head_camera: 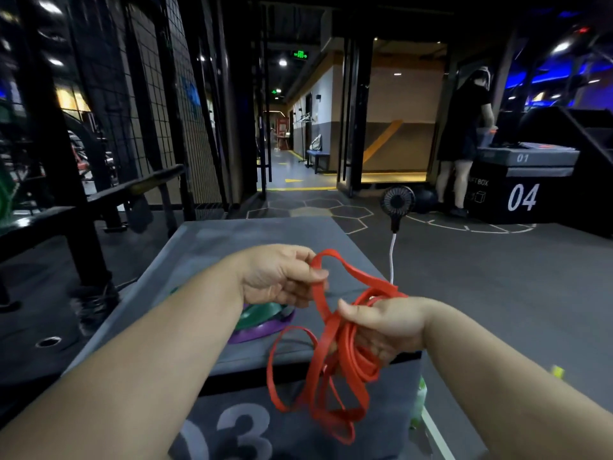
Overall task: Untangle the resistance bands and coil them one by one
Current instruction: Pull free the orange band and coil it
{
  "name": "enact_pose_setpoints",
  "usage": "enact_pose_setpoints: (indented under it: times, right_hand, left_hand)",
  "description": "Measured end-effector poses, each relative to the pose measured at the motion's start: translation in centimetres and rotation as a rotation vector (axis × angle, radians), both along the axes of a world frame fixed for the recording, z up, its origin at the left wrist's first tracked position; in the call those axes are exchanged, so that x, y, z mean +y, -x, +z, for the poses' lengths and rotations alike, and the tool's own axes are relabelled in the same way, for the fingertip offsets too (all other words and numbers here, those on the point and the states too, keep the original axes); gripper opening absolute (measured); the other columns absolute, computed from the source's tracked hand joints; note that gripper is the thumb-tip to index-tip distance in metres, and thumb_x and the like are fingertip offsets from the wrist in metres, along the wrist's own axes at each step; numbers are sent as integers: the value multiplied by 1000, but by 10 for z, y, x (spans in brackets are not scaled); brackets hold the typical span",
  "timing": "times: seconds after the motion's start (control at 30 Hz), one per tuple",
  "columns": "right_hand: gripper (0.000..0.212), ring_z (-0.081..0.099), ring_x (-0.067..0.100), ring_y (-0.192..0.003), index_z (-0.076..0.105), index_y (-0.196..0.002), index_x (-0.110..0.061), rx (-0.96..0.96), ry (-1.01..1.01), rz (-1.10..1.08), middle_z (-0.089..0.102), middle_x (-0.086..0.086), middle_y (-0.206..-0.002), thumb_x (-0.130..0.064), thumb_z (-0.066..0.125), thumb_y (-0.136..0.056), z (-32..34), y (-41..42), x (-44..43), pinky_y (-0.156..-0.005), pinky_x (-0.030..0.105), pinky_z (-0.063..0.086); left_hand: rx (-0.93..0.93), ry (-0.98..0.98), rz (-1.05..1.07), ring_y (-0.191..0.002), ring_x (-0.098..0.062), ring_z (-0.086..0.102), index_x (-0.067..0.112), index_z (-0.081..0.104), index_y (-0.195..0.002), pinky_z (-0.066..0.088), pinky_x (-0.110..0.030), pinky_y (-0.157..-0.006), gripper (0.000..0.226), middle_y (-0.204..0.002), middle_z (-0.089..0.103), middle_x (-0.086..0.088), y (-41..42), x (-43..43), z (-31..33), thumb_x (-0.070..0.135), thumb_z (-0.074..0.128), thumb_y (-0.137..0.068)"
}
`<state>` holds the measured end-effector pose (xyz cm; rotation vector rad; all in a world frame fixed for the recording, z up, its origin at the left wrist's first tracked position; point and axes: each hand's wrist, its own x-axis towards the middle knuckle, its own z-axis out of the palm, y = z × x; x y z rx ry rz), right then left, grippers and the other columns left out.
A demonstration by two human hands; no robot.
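One red band tangle (351,356), one green band (262,315), one purple band (258,332); left hand (282,277), right hand (388,327).

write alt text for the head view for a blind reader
A tangled red resistance band hangs over a grey box: the left hand pinches one loop, the right hand holds the bundle. On the box lie a green band and a purple band.

On the grey box (212,247) lie a green band (262,314) and a purple band (265,331).
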<state>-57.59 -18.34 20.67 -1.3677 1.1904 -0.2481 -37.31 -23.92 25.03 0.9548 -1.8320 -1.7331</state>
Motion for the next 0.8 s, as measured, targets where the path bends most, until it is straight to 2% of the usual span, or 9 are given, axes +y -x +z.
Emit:
enact_pose_setpoints:
  times: [0.07, 0.13, 0.2, 0.3, 0.37, 0.5, 0.57, 0.67, 0.8]
  right_hand:
    - [86, 66, 16, -64, 57, -115, -6, 141, -23, 0, 74, 8, -82, -75, 16, -84, -18, -3, -8, -66, 33, 51]
    - [93, 65, 32, -89, 44, -138, -9, 253, -68, -5, 65, 24, -116, -78, 14, -85, -39, -6, -17, -78, 42, 52]
    - [95, 63, 37, -91, 36, -145, -9, 323, -79, -23, 64, 23, -104, -79, 24, -83, -56, -7, -23, -79, 46, 54]
    - [101, 67, 27, -80, 46, -138, 1, 392, -161, 74, 67, 26, -110, -79, 37, -77, -73, -4, -34, -71, 36, 57]
    - [87, 67, 19, -76, 58, -124, 5, 453, -138, 131, 65, 27, -119, -71, 41, -87, -77, -5, -38, -67, 26, 56]
    - [65, 64, 10, -72, 70, -94, -15, 592, 398, -30, 74, 2, -91, -76, 55, -77, -82, -5, -55, -72, 24, 51]
    - [74, 63, 7, -94, 62, -104, -25, 379, 540, -183, 68, -7, -103, -83, 59, -59, -89, -7, -64, -86, 24, 50]
    - [88, 65, 15, -108, 63, -106, -25, -120, 442, -221, 71, -3, -109, -89, 66, -45, -111, -16, -77, -96, 32, 51]
    - [66, 63, 15, -60, 69, -80, -25, -475, 308, -215, 65, 2, -68, -81, 76, -46, -125, -28, -90, -71, 38, 55]
  left_hand:
    - [3, -27, 28, -58, -8, 62, 18, 55, -84, 50, -21, -57, 15, -69, 69, 1, -2, -8, -19, 23, 66, -77]
    - [27, -36, 92, -59, -10, 56, 17, 57, -80, 43, -24, -63, 20, -64, 66, 2, -4, -19, -39, 31, 68, -72]
    - [13, -23, 145, -58, -9, 52, 17, 60, -77, 42, -22, -60, 18, -60, 60, 4, -6, -27, -55, 34, 65, -80]
    - [22, -37, 176, -53, -9, 46, 13, 60, -77, 43, -18, -52, 25, -59, 50, 3, -8, -35, -73, 28, 53, -96]
    - [58, -67, 175, -50, -9, 44, 11, 57, -78, 44, -19, -52, 27, -57, 45, 3, -10, -39, -85, 25, 49, -99]
    - [15, -30, 165, -51, -10, 35, 10, 55, -78, 34, -19, -52, 29, -56, 40, 5, -13, -43, -109, 22, 44, -102]
    - [39, -24, 163, -53, -10, 32, 11, 56, -77, 28, -24, -55, 29, -56, 40, 5, -11, -45, -119, 22, 44, -101]
    - [100, -25, 171, -51, -8, 31, 14, 60, -73, 24, -25, -53, 30, -56, 40, 4, -6, -49, -126, 22, 47, -99]
    - [171, 7, 98, -52, -8, 31, 19, 64, -70, 25, -24, -53, 35, -58, 44, 3, -4, -57, -126, 24, 46, -99]
